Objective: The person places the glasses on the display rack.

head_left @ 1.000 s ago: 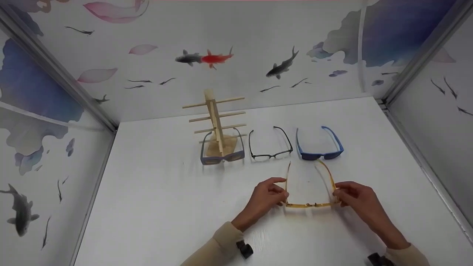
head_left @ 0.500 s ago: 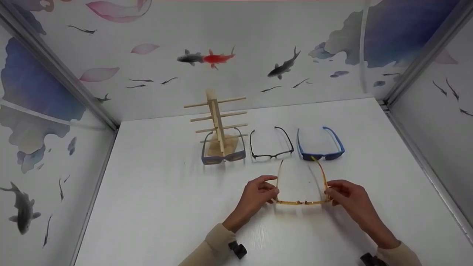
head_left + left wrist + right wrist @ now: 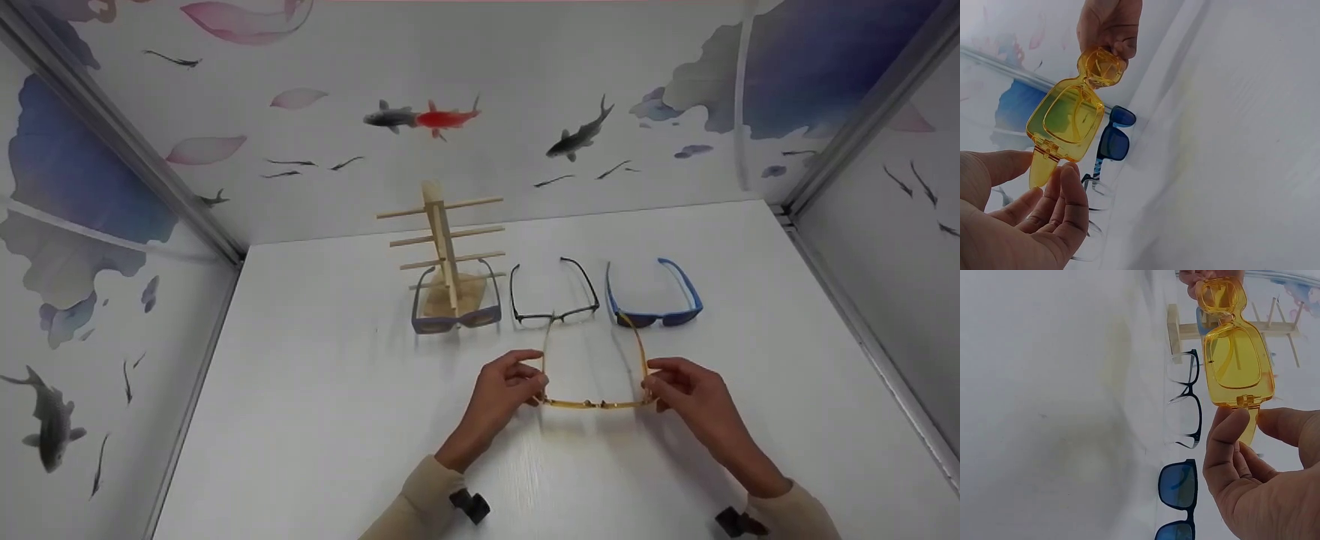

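Yellow see-through sunglasses [image 3: 595,404] are held up off the table, their arms unfolded and pointing away from the person. My left hand [image 3: 499,394] pinches the left arm near its hinge; in the left wrist view the thumb and fingers close around that yellow arm [image 3: 1042,169]. On the other side my right hand [image 3: 694,397] pinches the right arm near the hinge, also seen as a hand [image 3: 1264,467] in the right wrist view. Just beyond lie black-rimmed clear glasses [image 3: 555,318] and blue sunglasses [image 3: 660,318], both with arms unfolded.
A wooden display stand [image 3: 442,247] with several crossbars rises at the back, left of the glasses. Grey-blue sunglasses [image 3: 456,321] sit at its lowest bar. The white table [image 3: 315,420] is bordered by panels printed with fish and petals [image 3: 570,142].
Both hands have moved left and slightly away from the person, carrying the yellow sunglasses toward the space in front of the black-rimmed glasses. The other glasses and the stand stay where they were.
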`<state>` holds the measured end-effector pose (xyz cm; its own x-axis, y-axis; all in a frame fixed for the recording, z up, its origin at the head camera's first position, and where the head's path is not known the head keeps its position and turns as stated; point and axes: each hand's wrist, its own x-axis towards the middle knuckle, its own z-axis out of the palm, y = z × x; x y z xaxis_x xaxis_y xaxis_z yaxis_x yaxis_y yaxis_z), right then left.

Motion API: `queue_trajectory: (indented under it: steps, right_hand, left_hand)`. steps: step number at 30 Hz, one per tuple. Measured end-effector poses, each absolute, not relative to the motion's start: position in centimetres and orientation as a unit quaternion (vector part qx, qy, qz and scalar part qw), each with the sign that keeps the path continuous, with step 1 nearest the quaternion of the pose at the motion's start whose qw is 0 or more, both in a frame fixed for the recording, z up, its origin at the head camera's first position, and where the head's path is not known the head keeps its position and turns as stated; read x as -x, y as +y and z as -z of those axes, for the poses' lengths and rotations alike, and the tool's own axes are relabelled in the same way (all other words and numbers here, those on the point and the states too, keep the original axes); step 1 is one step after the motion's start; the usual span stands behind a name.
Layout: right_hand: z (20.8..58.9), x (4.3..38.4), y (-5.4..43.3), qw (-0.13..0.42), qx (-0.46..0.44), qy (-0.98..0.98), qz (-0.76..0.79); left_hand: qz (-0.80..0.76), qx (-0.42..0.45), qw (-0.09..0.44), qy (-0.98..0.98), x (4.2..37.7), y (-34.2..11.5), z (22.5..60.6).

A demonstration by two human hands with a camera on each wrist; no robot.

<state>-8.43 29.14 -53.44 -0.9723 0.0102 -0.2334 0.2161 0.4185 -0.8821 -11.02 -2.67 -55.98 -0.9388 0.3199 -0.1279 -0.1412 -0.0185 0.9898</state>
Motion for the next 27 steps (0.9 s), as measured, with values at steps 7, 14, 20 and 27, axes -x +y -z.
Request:
queue_trajectory:
  steps: [7, 14, 20, 27]
  right_hand:
    - [52.8, 8.7, 28.1, 0.085, -0.057, 0.829, 0.549]
    - [52.4, 9.2, 26.9, 0.072, -0.037, 0.820, 0.567]
    - [51.9, 9.8, 25.5, 0.053, -0.014, 0.810, 0.584]
    - [51.2, 10.4, 24.2, 0.049, 0.004, 0.797, 0.602]
  left_hand:
    - [-0.717, -0.062, 0.138, 0.681, 11.3, -3.6, 55.3]
    - [-0.715, -0.061, 0.110, 0.688, 11.4, -4.9, 54.2]
    - [-0.719, -0.055, 0.097, 0.687, 11.4, -6.2, 53.2]
    - [-0.714, -0.046, 0.087, 0.694, 11.3, -7.7, 52.3]
